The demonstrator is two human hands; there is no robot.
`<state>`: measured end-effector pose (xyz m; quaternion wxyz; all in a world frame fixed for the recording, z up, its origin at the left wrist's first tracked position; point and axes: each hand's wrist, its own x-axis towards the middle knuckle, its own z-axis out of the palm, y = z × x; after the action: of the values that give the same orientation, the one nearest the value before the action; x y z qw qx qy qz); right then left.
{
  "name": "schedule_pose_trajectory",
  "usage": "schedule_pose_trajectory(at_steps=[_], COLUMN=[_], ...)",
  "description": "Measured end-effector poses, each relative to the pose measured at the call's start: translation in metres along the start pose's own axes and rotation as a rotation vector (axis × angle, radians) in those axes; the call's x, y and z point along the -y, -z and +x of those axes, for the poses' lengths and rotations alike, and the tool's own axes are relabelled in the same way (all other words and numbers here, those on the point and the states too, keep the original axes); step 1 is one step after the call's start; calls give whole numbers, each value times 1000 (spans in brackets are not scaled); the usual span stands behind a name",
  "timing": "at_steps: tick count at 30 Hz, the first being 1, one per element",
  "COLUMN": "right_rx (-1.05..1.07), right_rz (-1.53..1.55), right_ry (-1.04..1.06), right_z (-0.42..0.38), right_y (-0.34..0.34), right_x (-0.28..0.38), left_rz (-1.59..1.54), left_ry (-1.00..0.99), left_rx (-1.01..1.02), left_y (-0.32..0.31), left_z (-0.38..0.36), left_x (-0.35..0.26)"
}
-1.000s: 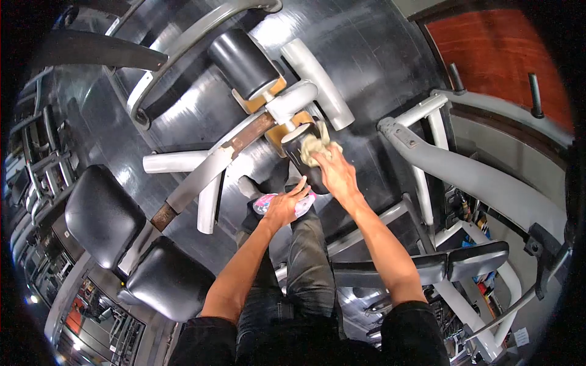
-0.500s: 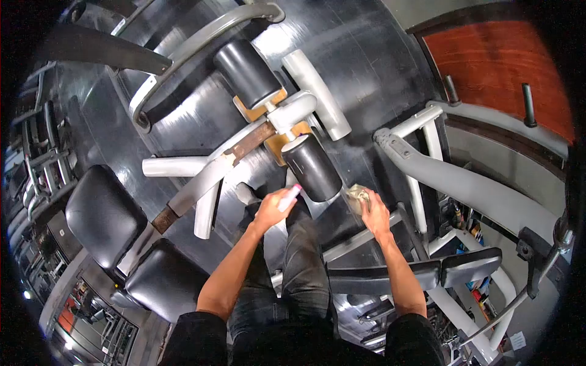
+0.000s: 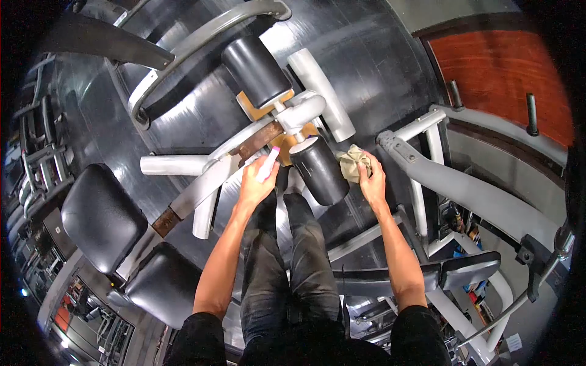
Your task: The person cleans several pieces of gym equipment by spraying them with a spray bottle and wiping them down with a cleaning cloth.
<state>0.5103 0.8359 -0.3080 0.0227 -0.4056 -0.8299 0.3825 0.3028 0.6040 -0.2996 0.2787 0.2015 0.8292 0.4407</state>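
Note:
My left hand (image 3: 253,188) is closed around a small white bottle (image 3: 267,167) with a pink tip, which points up toward the machine's frame. In my right hand (image 3: 373,184) is a crumpled beige cloth (image 3: 352,163), gripped between thumb and fingers. Between the two hands sits the near black foam roller (image 3: 320,172) of a weight bench; the cloth is close by its right side. Farther off, a second black roller (image 3: 255,71) is mounted on the same white post (image 3: 299,110). Rusty brown patches mark the bench's beam (image 3: 256,141).
Black padded seats (image 3: 104,216) stand at the left. White machine arms (image 3: 470,183) and another padded bench (image 3: 470,270) fill the right side. A curved grey bar (image 3: 213,27) crosses the upper left above dark flooring (image 3: 378,73).
My left hand has moved forward and left with the bottle, away from the near roller. My right hand has risen slightly forward, bringing the cloth up along the roller's right side.

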Motion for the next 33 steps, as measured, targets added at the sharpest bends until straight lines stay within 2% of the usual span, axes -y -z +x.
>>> schedule_pose_trajectory(at_steps=[2, 3, 8, 10, 12, 14, 16, 18, 20, 22, 24, 26, 28, 30, 32, 33], right_rx=[-41, -54, -164, -215, -251, -327, -226, 20, 242, 281, 211, 209, -25, -78, -309, -308], right_rz=[233, 327, 422, 567, 535, 340, 127, 54, -334, -377, -226, -202, -67, 9, 80, 81], right_ry=[-201, -233, -221, -238, -165, 49, 251, 380, 632, 637, 519, 455, 205, 157, -88, -87], right_z=[0, 1, 23, 37, 52, 64, 69, 69, 79, 90, 95, 91, 89, 102, 124, 134], right_y=[-8, -9, -23, -28, -43, -67, -80, -104, -107, -110, -111, -114, -128, -139, -143, -144], right_x=[-3, 0, 1, 16, 27, 43, 80, 102, 112, 104, 102, 107, 107, 100, 96, 94], left_rz=[2, -16, 35, 33, 33, -44, -63, -101, -68, -48, -64, -62, -45, -22, -53, -53], left_ry=[29, 40, 28, -9, -40, -88, -31, 47, 71, 2, 55, 42, 81, 121, 114, 115], left_rx=[59, 61, 111, 83, 79, 83, 102, 73, 74, 49, 69, 42, 56, 67, 51, 50], left_y=[3, 4, -1, -3, -3, -1, 5, 11, 19, 24, 32, 36, 42, 50, 51, 51], left_z=[4, 7, 19, 22, 22, 18, 10, 2, -4, -9, -14, -17, -15, -14, -12, -11], left_x=[-1, -9, -21, -23, -19, -17, -13, -11, -8, 1, 9, 14, 11, 8, 5, 5])
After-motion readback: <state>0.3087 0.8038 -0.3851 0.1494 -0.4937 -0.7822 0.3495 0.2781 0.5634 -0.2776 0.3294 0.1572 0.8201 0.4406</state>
